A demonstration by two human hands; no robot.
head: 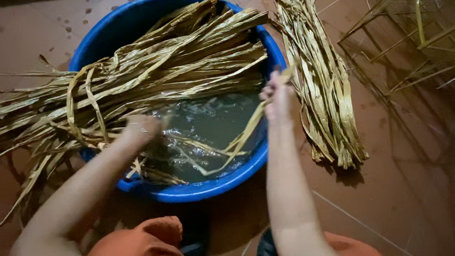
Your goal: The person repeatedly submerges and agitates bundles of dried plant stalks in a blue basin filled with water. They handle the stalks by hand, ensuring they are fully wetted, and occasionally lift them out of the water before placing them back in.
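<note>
Reddish-brown tiled floor carrying a blue basin of water. Left hand and right hand, apart, are each gripping one wet strip. Dry leaf bundle lying across basin is still waiting; loose strips are resting beside it.

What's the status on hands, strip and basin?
Left hand at the waterline, grip unclear. Right hand pinching wet leaf strip over blue basin. Leaf bundle lies across rim.
</note>
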